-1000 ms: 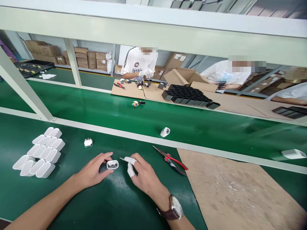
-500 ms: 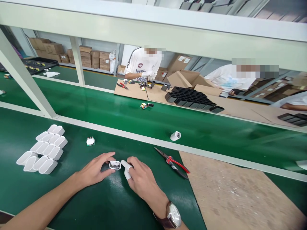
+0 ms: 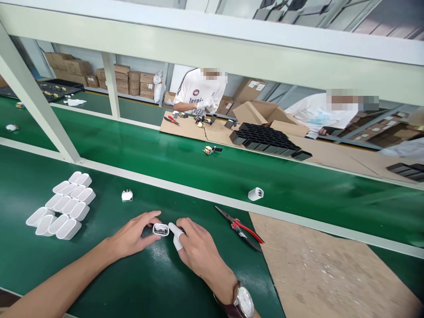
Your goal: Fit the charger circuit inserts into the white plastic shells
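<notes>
A white oval plastic housing (image 3: 160, 229) stands on the green bench with its open end up, and dark and pale parts show inside. My left hand (image 3: 137, 230) is closed around its left side, thumb in front and fingers behind. My right hand (image 3: 195, 245) has curled fingers, with white finger cots on two of them. One covered fingertip meets or nearly meets the housing's right end; what lies under the curled fingers is hidden. Long-nose pliers (image 3: 236, 225) with red and black handles lie to the right. A small circuit board (image 3: 127, 195) with a white top sits behind my left hand.
Several white oval housings (image 3: 62, 203) are grouped at left. A green belt (image 3: 149, 150) beyond the rail carries another white housing (image 3: 255, 194) and a circuit board (image 3: 211, 150). Cardboard (image 3: 324, 260) covers the right bench. Co-workers sit opposite, near black cases (image 3: 265, 139). A frame post (image 3: 46, 101) rises at left.
On the belt, the white housing and the circuit board have shifted right, and a white-topped part shows more at far left. My hands keep nearly the same pose; the view has shifted slightly.
</notes>
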`<move>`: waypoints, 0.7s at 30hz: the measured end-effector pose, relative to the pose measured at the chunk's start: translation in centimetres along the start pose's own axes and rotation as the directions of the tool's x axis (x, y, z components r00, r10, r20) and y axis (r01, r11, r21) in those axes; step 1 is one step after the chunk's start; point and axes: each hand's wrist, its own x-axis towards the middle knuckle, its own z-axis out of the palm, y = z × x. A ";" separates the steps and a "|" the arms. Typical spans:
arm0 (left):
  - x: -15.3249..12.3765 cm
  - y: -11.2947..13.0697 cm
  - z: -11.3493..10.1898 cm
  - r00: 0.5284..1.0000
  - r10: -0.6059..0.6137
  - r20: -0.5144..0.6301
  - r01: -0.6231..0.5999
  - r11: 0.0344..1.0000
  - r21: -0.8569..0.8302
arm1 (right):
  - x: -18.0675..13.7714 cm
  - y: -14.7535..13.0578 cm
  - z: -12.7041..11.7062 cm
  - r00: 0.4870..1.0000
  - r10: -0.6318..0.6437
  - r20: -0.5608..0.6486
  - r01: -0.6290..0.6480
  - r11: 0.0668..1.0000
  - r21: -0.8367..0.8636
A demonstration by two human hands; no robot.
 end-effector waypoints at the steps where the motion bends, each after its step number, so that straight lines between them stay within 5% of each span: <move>1: 0.0 0.0 0.0 1.000 -0.003 0.001 0.003 1.000 -0.001 | 0.0 0.0 0.0 1.000 0.010 -0.008 -0.010 1.000 0.016; 11: -0.2 0.0 -0.2 1.000 0.013 -0.004 -0.012 0.999 0.050 | -1.0 1.2 1.2 0.990 0.128 -0.062 -0.123 0.989 0.087; 21: 0.1 0.5 -0.9 0.926 0.378 -0.010 -0.366 0.902 0.228 | -1.7 3.1 3.7 0.975 0.215 -0.057 -0.216 0.976 -0.006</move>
